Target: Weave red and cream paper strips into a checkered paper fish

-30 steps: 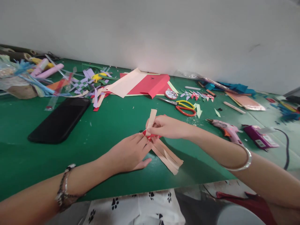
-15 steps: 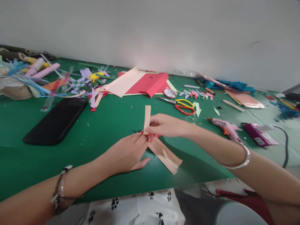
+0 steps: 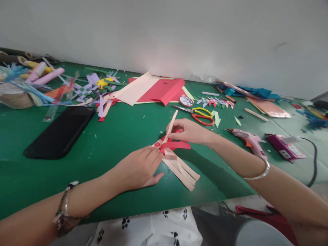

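Note:
A small weave of peach and red paper strips [image 3: 176, 164] lies on the green table [image 3: 123, 133] in front of me. My left hand [image 3: 139, 167] rests flat on the table, fingers stretched, its fingertips pressing the left edge of the weave. My right hand [image 3: 188, 131] is closed in a pinch on a peach strip [image 3: 171, 124] that sticks up and away from the weave. A red strip [image 3: 175, 145] curls out to the right just below that hand. Several peach strip ends fan out toward the table's near edge.
A black phone [image 3: 60, 131] lies at the left. Red-and-yellow scissors [image 3: 201, 116], a pink glue gun [image 3: 247, 140] and a purple box [image 3: 285, 148] sit to the right. Red and peach paper sheets [image 3: 153, 90] and loose woven strips [image 3: 88, 92] lie at the back.
My right hand has drawn back and to the right, tilting the peach strip. A red strip that was tucked under the hand now shows, curling to the right. My left hand has stayed put.

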Motion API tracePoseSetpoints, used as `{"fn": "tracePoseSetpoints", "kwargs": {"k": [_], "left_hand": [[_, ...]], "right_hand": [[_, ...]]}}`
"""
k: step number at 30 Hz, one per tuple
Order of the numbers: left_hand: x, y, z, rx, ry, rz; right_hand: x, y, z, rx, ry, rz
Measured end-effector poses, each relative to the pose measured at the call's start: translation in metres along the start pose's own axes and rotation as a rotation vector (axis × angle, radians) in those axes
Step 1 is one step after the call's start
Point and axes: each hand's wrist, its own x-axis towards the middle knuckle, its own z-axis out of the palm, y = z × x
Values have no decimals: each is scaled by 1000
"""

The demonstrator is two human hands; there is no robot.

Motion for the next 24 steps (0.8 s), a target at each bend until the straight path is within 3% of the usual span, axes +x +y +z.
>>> {"fn": "tracePoseSetpoints", "kwargs": {"k": [7, 13, 19, 24], "left_hand": [[1, -1, 0, -24, 5, 0], [1, -1, 0, -39, -12, -2], [1, -2, 0, -45, 7, -5], [1, -1, -1, -48, 19, -8]], "right_hand": [[-12, 20, 8, 79, 39, -98], [-25, 30, 18, 70, 83, -364], [-42, 32, 27, -136, 69, -382], [-47, 34, 32, -268, 139, -392]]}}
